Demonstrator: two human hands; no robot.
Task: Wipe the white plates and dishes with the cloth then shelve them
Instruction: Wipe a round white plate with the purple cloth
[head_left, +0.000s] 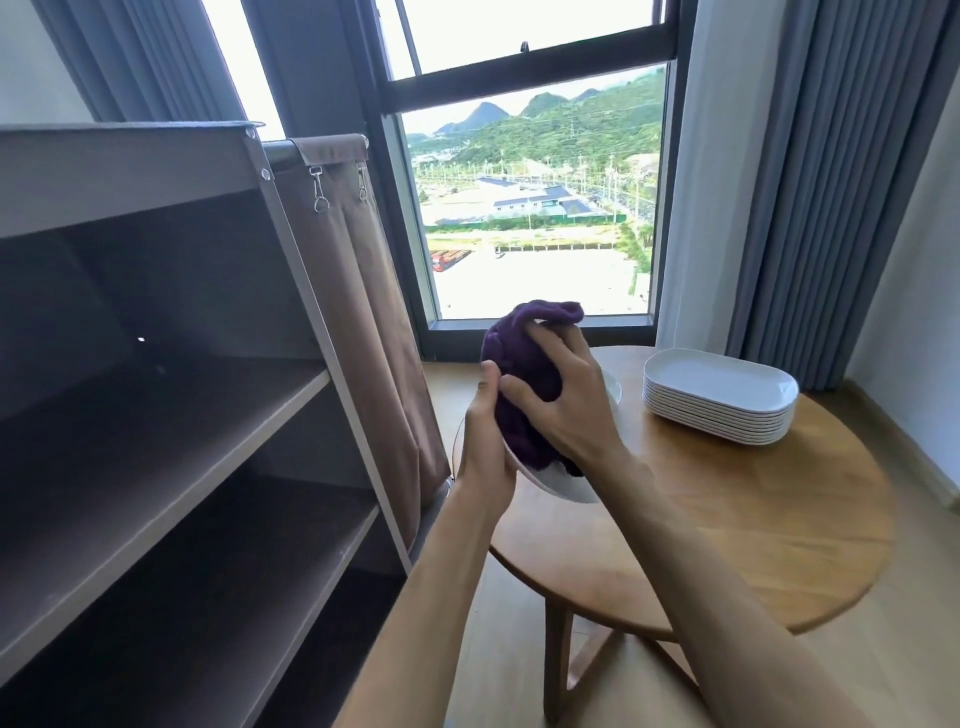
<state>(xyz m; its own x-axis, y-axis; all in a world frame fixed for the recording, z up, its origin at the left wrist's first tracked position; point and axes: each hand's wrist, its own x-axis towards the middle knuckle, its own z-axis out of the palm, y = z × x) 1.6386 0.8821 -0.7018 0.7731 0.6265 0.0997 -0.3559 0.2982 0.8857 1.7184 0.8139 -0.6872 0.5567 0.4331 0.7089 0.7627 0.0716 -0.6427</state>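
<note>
Your left hand (485, 441) grips the tilted white plate (563, 483) by its rim, presenting its face; your right hand (563, 402), fingers curled, presses the purple cloth (519, 364) against it, off the table's (727, 519) left edge.

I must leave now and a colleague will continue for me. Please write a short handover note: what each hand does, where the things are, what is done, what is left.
Left hand: holds a white plate by its rim, tilted, in the air beside the round wooden table.
Right hand: grips the purple cloth and presses it on that plate.
Stack of white oval dishes: on the table, near the window.
Shelf unit: on the left; no dishes visible on its shelves.
Done: nothing shelved, as far as visible.
Left: finish this plate, shelve it, then wipe and shelve the stack.
</note>
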